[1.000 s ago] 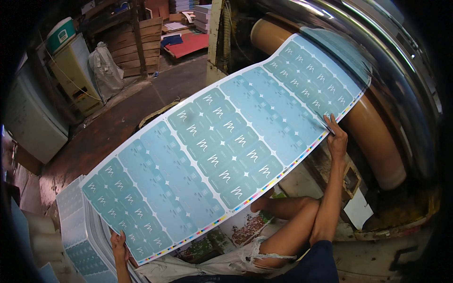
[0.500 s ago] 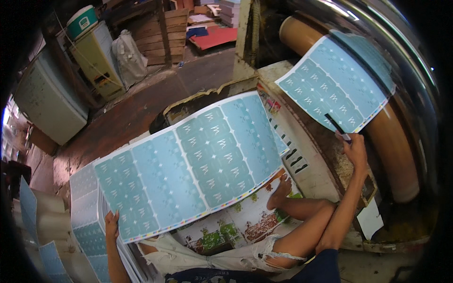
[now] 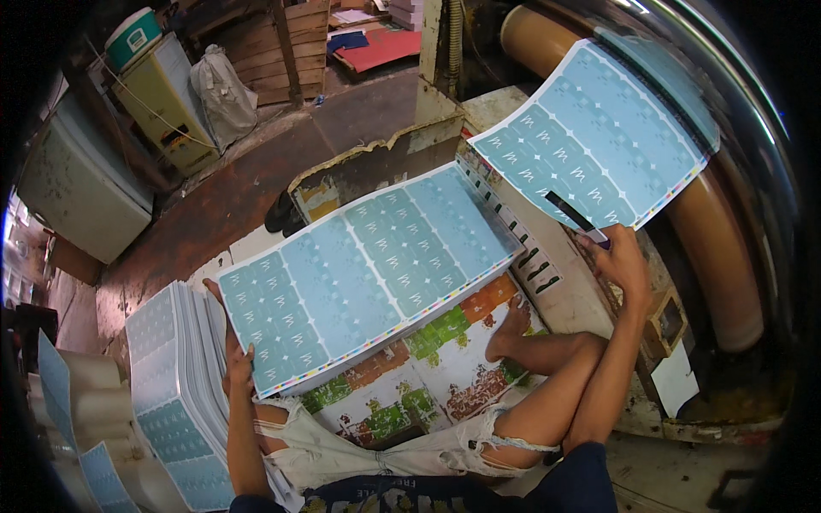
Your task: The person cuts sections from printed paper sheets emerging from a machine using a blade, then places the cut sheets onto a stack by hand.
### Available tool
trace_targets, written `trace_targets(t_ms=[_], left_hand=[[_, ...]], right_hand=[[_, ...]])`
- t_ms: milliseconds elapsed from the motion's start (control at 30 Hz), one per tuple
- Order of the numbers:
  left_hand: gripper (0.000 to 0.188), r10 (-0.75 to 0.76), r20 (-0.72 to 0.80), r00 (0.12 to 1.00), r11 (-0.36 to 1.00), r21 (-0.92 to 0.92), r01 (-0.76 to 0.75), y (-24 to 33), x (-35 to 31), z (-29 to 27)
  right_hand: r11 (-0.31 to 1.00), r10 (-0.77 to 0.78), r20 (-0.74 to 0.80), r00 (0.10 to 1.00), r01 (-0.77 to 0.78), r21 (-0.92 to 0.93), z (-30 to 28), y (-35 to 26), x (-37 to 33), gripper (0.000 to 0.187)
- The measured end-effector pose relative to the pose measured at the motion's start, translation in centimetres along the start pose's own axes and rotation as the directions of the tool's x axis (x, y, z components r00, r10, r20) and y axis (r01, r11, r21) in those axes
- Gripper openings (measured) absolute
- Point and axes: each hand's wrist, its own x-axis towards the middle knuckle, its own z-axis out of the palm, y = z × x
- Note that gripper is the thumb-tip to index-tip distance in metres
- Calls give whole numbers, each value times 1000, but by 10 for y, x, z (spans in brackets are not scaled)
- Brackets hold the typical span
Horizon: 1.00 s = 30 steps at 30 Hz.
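A long printed sheet in pale blue and teal lies on top of a stack in front of me. My left hand is closed at its near left corner, thumb on the edge. My right hand grips a utility knife with a long dark blade, pointing up and left. The blade lies over the lower edge of a matching printed web, which hangs out from the rollers at the upper right. The fingers of my right hand are also close to that edge; whether they pinch it I cannot tell.
A thick pile of printed sheets stands at my left. Large brown rollers and a curved shiny cover bound the right side. A torn-edged metal panel rises behind the stack. Farther off stand a white sack and a cooler.
The long sheet has shifted right and settled flatter on the stack, my left hand moving right and upward with it. The web reaches farther out, and my right hand has moved left with the knife.
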Motion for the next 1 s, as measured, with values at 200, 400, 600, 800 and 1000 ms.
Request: trace_targets(t_ms=[200,400,600,800,1000], left_hand=[[46,17,-196,980,903,424,69,2,8,-2],[152,173,-155,973,-15,987,160,41,-67,130],[172,257,18,966,318,942,-103,25,-73,116],[174,140,-36,989,213,977,5,23,-76,129],[78,-119,450,885,900,425,-96,54,-61,271]], right_hand=[[995,-1,161,987,-15,98,2,-8,-4,28],[998,58,355,933,-52,-25,-2,-24,-10,27],[996,-8,498,867,49,-70,5,-61,-16,19],[960,-181,594,784,272,-68,26,-62,-22,22],[976,-126,777,616,218,-14,34,-82,-21,18]])
